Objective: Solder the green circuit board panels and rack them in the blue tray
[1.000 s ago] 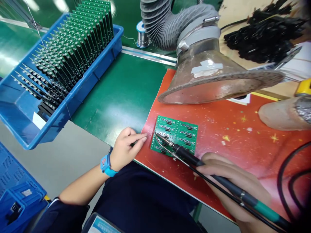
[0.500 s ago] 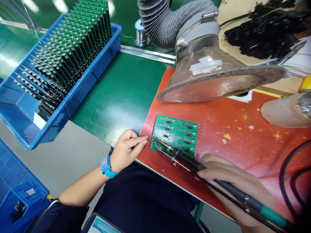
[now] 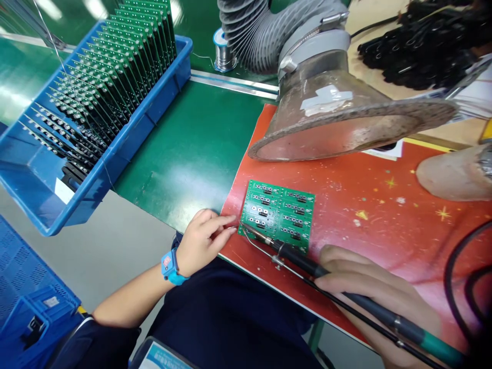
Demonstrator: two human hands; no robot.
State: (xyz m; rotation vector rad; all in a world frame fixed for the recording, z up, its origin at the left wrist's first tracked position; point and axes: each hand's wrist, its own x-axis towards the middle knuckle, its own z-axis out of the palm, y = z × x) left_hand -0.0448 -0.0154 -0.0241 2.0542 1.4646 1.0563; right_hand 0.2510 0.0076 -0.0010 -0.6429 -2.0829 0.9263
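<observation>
A small green circuit board (image 3: 280,215) lies flat on a red mat (image 3: 369,220) at the bench's near edge. My right hand (image 3: 369,297) is wrapped round a black and green soldering iron (image 3: 346,292), whose tip rests at the board's lower left corner. My left hand (image 3: 203,241) sits just left of the board, fingers pinched together and pointing at that corner. They seem to hold a thin solder wire, too fine to see clearly. A blue wrist strap (image 3: 171,266) is on my left wrist.
A grey fume hood (image 3: 338,123) on a ribbed hose hangs right behind the board. A blue bin (image 3: 115,138) of upright circuit boards stands at the left. A solder spool (image 3: 223,51) sits at the back, black parts (image 3: 423,46) at the far right, and a black cable (image 3: 457,277) at right.
The iron's tip has slid down and left from the board's middle left to its lower left corner. My left hand has shifted slightly toward me along with it.
</observation>
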